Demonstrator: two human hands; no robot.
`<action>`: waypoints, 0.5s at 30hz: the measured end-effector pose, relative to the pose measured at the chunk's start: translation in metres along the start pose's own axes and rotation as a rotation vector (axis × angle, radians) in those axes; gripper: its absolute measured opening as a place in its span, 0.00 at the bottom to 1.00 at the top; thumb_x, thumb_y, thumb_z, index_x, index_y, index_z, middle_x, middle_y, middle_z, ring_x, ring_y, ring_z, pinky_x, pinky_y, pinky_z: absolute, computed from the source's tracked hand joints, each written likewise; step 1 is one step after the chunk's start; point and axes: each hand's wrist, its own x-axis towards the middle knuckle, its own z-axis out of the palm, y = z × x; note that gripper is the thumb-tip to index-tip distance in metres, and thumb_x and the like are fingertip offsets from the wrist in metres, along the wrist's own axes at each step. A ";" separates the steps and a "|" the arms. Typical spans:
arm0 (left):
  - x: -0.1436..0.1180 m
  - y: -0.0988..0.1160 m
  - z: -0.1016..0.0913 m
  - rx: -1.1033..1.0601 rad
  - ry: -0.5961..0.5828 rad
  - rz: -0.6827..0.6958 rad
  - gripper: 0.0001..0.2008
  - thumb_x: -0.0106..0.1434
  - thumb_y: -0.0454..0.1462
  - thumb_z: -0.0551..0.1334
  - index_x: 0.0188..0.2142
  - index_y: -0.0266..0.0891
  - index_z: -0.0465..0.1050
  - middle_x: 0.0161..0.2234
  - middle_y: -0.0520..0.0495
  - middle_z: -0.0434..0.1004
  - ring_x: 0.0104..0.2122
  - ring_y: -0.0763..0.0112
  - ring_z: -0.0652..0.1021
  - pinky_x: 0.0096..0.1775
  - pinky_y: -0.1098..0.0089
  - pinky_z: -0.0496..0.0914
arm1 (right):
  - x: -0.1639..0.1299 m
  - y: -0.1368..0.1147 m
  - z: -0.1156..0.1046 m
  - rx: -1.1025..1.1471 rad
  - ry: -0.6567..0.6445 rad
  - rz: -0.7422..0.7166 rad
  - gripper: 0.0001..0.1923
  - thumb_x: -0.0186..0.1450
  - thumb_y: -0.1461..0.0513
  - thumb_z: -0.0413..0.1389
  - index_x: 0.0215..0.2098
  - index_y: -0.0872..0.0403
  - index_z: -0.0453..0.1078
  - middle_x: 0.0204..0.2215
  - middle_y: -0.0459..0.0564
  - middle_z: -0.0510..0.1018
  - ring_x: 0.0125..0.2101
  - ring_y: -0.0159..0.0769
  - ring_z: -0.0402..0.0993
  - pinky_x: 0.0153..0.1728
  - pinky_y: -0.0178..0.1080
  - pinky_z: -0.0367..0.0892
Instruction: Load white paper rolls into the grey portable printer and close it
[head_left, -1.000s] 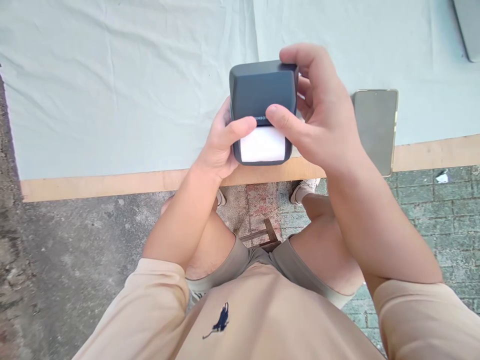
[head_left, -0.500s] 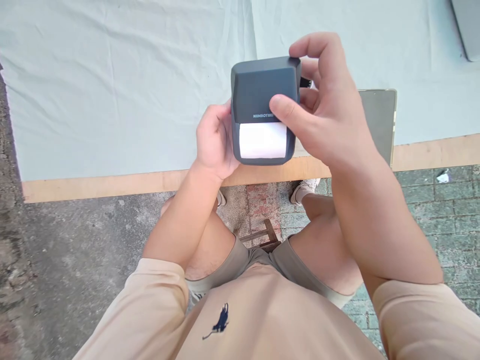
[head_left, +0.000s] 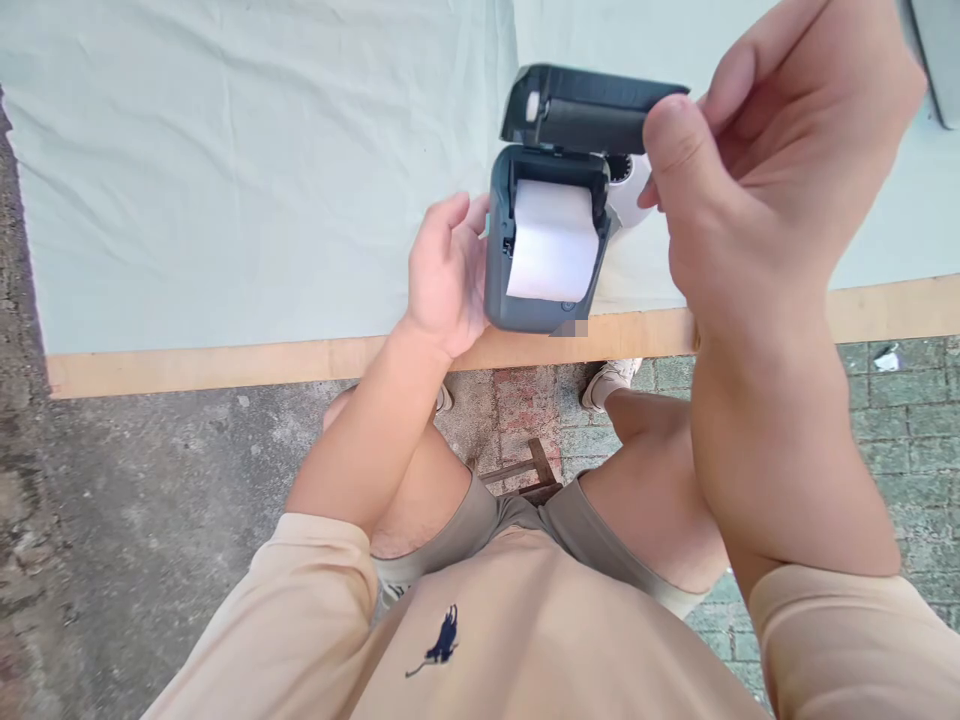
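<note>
A dark label printer (head_left: pixel 502 280) is held above the table's front edge, its lid (head_left: pixel 592 115) swung up on the far side. Inside it sits a roll of white label paper (head_left: pixel 556 240), with the loose end lying over the front. My left hand (head_left: pixel 450 275) supports the printer's body from the left; part of its grip is hidden behind the body. The thumb and fingers of my right hand (head_left: pixel 772 160) pinch the right corner of the raised lid. Just behind the printer, a second white roll (head_left: pixel 631 195) with a dark toothed core is partly covered.
A pale cloth (head_left: pixel 262 180) with creases covers the table, whose bare wooden edge (head_left: pixel 210 368) runs along the front. A grey flat object (head_left: pixel 937 60) lies at the far right. Below is a wooden stool (head_left: pixel 536 470) between my legs.
The printer's lid has gone from closed to raised, exposing the paper roll inside. My right hand has moved up and right with the lid's corner. The printer has shifted slightly right.
</note>
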 end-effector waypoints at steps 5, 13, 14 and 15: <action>-0.006 -0.001 0.007 0.013 -0.098 -0.016 0.06 0.62 0.39 0.58 0.37 0.40 0.70 0.33 0.50 0.74 0.51 0.62 0.74 0.44 0.67 0.73 | 0.002 -0.001 0.000 0.022 -0.119 -0.043 0.04 0.60 0.67 0.54 0.29 0.52 0.66 0.29 0.45 0.72 0.33 0.34 0.72 0.31 0.38 0.65; -0.011 0.001 0.009 0.081 -0.106 -0.011 0.08 0.63 0.37 0.59 0.43 0.43 0.70 0.34 0.51 0.72 0.44 0.64 0.77 0.36 0.70 0.72 | 0.002 0.000 -0.005 -0.592 -0.604 0.038 0.14 0.52 0.61 0.61 0.37 0.44 0.72 0.26 0.47 0.74 0.31 0.44 0.65 0.30 0.45 0.60; -0.012 0.000 0.009 0.095 -0.090 -0.016 0.09 0.63 0.38 0.60 0.44 0.42 0.69 0.35 0.51 0.73 0.45 0.63 0.78 0.38 0.69 0.72 | 0.002 0.001 -0.003 -0.617 -0.625 0.063 0.15 0.51 0.62 0.61 0.38 0.43 0.71 0.25 0.47 0.72 0.30 0.44 0.65 0.29 0.45 0.60; -0.012 -0.001 0.009 0.112 -0.073 -0.025 0.10 0.62 0.39 0.62 0.44 0.42 0.69 0.35 0.51 0.73 0.45 0.61 0.78 0.39 0.69 0.72 | 0.002 0.002 -0.001 -0.646 -0.630 0.092 0.15 0.51 0.63 0.61 0.37 0.43 0.71 0.24 0.47 0.71 0.29 0.43 0.65 0.29 0.45 0.59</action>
